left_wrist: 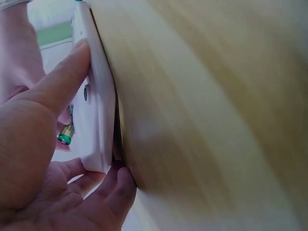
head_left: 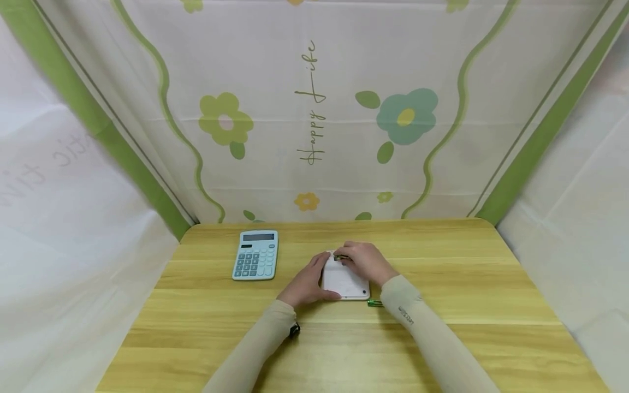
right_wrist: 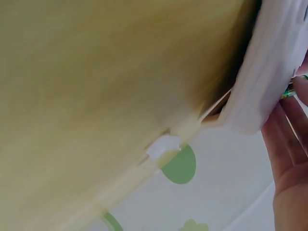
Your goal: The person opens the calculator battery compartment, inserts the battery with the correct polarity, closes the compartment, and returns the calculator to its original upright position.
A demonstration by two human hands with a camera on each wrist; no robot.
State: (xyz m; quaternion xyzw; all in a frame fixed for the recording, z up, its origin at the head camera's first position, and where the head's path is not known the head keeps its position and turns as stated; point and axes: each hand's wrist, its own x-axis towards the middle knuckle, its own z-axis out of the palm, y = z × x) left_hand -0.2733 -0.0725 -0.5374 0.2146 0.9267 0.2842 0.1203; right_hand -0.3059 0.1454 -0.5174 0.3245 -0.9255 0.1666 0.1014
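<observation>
A white rectangular device with rounded corners lies plain side up on the wooden table. My left hand grips it by its left side, thumb along the near edge and fingers at the far corner. In the left wrist view the device appears edge-on between thumb and fingers. Over its far end, my right hand pinches a green and gold battery. Part of that battery shows at the edge of the right wrist view. More green battery casing lies by the device's near right corner, partly hidden by the right sleeve.
A light blue calculator lies face up on the table, left of the white device. A patterned curtain hangs along the table's far edge, with white cloth at both sides.
</observation>
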